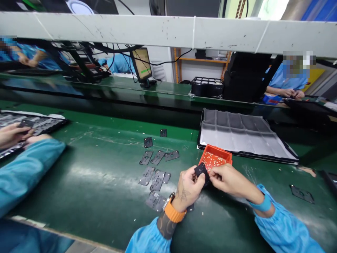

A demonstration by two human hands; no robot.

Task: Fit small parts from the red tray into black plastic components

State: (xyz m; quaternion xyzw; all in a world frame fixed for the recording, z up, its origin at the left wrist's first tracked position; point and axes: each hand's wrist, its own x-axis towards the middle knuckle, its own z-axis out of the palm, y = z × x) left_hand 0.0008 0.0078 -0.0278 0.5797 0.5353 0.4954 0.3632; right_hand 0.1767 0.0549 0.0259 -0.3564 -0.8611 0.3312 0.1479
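Note:
Between thumb and fingers, my left hand [190, 184] grips a small black plastic plate [201, 170], held up above the table. My right hand [225, 179] is closed in a pinch at the plate's right edge; whatever is between its fingertips is hidden. Just behind both hands stands an orange-red bin [217, 153] holding many tiny pale pieces [210, 160]. To the left of my left hand, several similar black plates [157, 180] lie loosely on the green table, some overlapping. Part of another dark piece [190, 208] shows beneath my left wrist.
Behind the bin lies a stack of black trays [237, 131] under a translucent sheet. A single black plate [302, 194] rests at the far right. At left, a co-worker's hand [15, 135] holds a dark part over another tray [50, 121]. A beam [168, 31] crosses above.

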